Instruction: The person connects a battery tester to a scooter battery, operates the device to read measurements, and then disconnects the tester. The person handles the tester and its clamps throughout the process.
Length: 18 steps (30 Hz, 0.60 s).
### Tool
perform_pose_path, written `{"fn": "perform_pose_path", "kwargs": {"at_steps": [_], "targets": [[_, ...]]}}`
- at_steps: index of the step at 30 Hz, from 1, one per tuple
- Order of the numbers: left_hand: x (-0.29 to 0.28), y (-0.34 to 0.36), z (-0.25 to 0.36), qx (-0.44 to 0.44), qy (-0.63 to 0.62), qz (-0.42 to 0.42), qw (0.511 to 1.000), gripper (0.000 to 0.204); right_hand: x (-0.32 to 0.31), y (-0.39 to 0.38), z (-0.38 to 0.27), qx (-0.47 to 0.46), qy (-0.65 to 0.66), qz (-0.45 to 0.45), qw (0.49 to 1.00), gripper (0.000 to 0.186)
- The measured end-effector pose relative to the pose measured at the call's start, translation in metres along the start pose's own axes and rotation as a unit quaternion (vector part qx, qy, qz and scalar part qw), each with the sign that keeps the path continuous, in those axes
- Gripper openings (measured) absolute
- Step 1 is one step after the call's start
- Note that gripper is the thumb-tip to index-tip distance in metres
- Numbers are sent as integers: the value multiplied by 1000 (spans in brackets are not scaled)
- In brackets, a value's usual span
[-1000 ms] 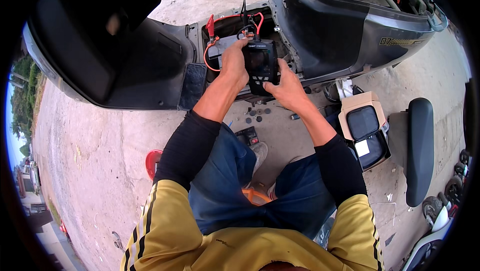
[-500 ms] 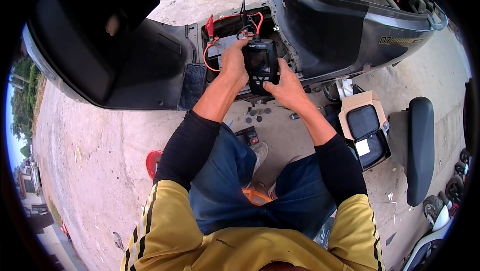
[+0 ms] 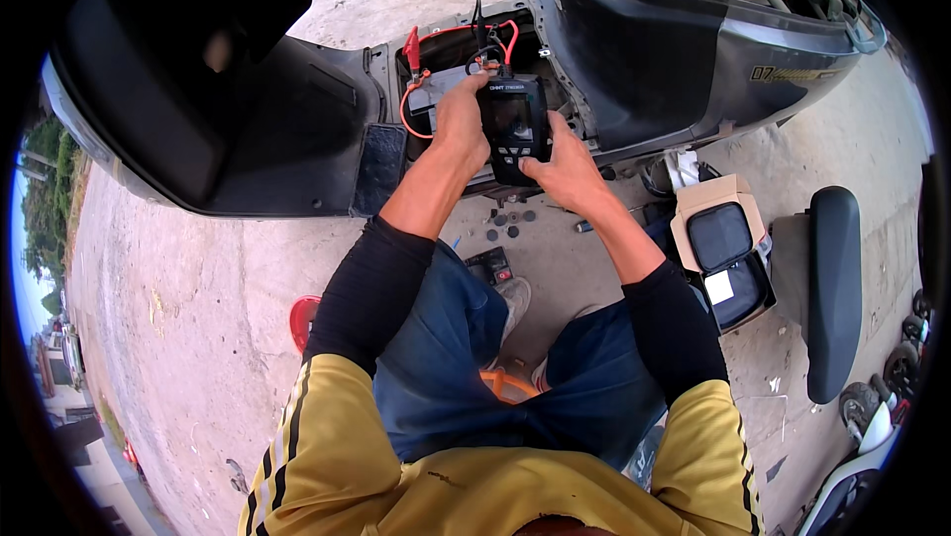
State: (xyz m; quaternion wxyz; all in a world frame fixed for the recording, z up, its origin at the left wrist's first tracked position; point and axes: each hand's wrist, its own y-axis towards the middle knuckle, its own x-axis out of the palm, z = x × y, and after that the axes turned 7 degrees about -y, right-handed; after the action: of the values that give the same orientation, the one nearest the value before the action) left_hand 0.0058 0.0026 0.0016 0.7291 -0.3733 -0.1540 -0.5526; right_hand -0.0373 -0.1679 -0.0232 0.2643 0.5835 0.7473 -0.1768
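A black handheld battery tester with a small dark screen and several grey buttons is held between my two hands. My left hand grips its left side, thumb near the upper corner. My right hand holds the lower right, its thumb resting at the buttons. Just beyond lies a grey battery in the scooter's open floor bay. A red clamp sits at the battery's left end, and a black clamp stands farther right. Red and black leads join at the tester's top; the left palm hides part of the battery.
The dark scooter body spans the far side. On the ground at right are an open cardboard box with a black case and a detached seat. Several dark round caps lie near my feet. A red bowl-like object is at left.
The view has shifted very slightly. Both hands keep their hold on the tester, and the clamps stay where they were.
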Motion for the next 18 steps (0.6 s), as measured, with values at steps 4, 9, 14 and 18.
{"fn": "perform_pose_path", "kwargs": {"at_steps": [4, 9, 14, 18], "targets": [[0, 0, 0, 0, 2, -2, 1000, 22, 0, 1, 0, 4, -2, -1, 1000, 75], [0, 0, 1, -4, 6, -2, 1000, 21, -2, 1, -2, 11, -1, -10, 1000, 75], [-1, 2, 0, -2, 5, 4, 1000, 21, -2, 1, -3, 15, -2, -11, 1000, 75], [-2, 2, 0, -2, 2, -8, 1000, 22, -2, 1, -3, 13, 1, -9, 1000, 74]]}}
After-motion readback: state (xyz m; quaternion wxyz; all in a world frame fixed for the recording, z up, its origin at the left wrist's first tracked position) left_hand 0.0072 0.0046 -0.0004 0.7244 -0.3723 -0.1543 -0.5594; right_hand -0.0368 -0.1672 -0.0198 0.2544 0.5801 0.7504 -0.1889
